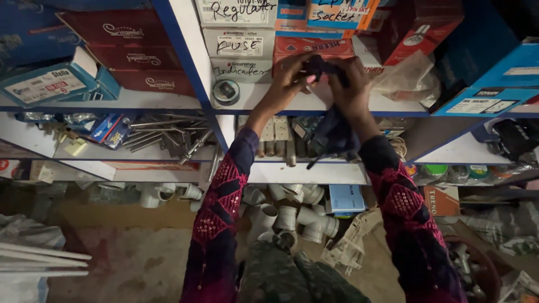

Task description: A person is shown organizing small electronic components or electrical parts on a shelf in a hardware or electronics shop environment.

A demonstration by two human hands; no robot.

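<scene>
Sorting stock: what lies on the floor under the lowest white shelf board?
White plastic pipe elbows and tees and a pale blue box lie under the lowest white shelf board; the sleeved arms hide more.

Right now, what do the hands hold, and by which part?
Both hands, left and right, grip a small dark object by its ends; what it is cannot be told.

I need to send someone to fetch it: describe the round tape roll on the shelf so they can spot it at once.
Start at the blue-framed shelving rack and its upper white shelf. The tape roll stands on edge just right of the blue upright, under the stacked white boxes and left of the left hand. It is the only round, dark ring among square cartons.
</scene>
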